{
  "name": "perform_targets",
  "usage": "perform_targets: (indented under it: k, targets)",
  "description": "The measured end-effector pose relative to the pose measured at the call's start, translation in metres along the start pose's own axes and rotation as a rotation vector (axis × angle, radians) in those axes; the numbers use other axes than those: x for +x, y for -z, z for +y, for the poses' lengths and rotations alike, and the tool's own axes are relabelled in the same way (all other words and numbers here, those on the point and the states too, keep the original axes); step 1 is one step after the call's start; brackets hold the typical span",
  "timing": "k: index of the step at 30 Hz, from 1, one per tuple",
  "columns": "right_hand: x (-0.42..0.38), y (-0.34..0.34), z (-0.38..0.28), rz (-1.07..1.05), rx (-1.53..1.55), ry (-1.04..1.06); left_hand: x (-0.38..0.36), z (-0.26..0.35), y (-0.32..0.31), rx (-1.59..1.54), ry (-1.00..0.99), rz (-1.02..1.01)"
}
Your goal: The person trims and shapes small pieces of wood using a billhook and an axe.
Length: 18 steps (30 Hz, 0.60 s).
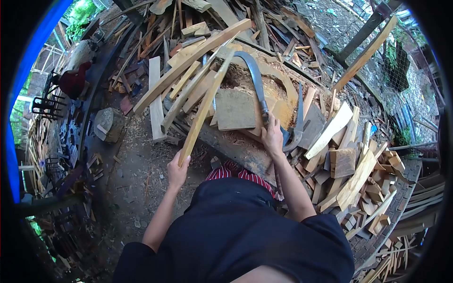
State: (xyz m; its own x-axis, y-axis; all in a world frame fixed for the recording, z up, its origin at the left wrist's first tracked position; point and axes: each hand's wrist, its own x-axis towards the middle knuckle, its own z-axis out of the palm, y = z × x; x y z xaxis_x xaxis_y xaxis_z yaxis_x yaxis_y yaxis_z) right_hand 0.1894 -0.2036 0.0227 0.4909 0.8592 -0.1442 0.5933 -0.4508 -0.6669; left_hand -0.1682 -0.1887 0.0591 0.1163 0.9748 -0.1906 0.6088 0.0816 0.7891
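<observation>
My left hand (178, 170) is closed around the near end of a long wooden strip (204, 118), which slants up and away over the work block. In my right hand (272, 136) is the handle of a curved machete (256, 78). Its dark blade points away from me, and the hooked tip bends left to the far end of the strip. Below the blade, a square-faced wood block (235, 109) rests on the hollowed, sawdust-covered chopping block (283, 80). A handsaw (300, 113) stands right of my right hand, its handle close to my wrist.
More long strips (188, 66) lie left of the chopping block. Split wood offcuts (342, 162) are heaped on the right, and scrap wood (160, 28) is piled at the back. A stump (109, 125) stands on the left floor. Another person (74, 81) is farther off at left.
</observation>
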Motion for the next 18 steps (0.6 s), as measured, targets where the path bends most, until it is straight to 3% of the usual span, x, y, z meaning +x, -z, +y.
perform_targets:
  k: [4,6,7,11,16,18]
  targets:
    - [0.021,-0.011,0.022,0.177,0.013,0.117,-0.001,0.012,0.015,0.152,-0.11,-0.096]
    - [0.029,-0.001,0.024,-0.049,0.338,-0.137,-0.001,0.005,0.01,0.102,-0.075,-0.096]
    - [0.027,0.002,0.022,-0.074,0.38,-0.166,0.0,0.001,0.008,0.056,-0.044,-0.108]
    - [0.017,-0.003,0.032,0.072,0.318,-0.162,0.025,0.011,-0.017,-0.051,-0.052,0.015]
    - [-0.008,0.0,0.043,0.098,0.335,-0.182,0.093,0.051,-0.064,-0.125,-0.111,0.001]
    - [-0.026,0.001,0.047,0.122,0.336,-0.204,0.117,0.049,-0.093,0.01,-0.4,0.174]
